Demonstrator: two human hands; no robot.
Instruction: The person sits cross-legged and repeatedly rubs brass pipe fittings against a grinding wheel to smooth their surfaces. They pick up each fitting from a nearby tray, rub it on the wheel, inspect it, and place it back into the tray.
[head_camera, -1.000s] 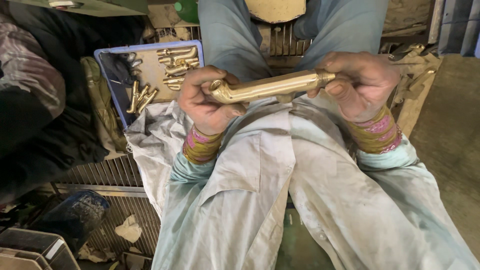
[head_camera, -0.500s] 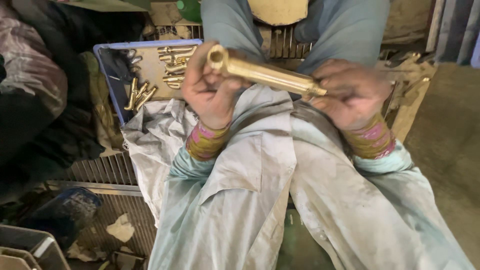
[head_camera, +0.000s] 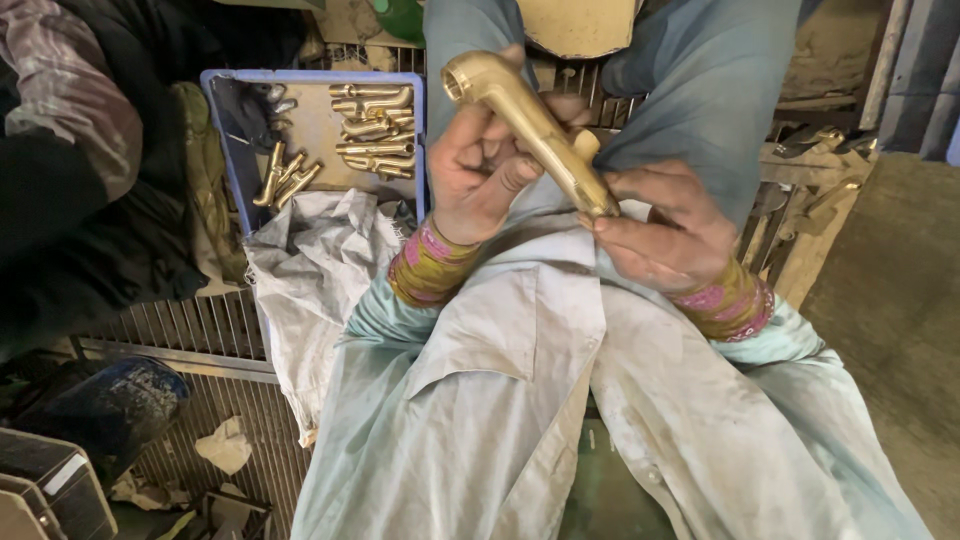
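Both hands grip a long golden brass spout with a bent open end (head_camera: 530, 125), tilted above the lap: left hand (head_camera: 480, 170) fingers clench its upper part, right hand (head_camera: 665, 230) fingers pinch its lower end. Left of the spout, a blue rectangular plastic tray (head_camera: 225, 150) holds similar brass pieces (head_camera: 372, 130), beside a crumpled grey cloth (head_camera: 315, 270).

The brass pipe fitting (head_camera: 535, 130) I hold above my lap is long, golden and dull-shiny, tilted with its curved open socket end up-left and its narrower end down-right.
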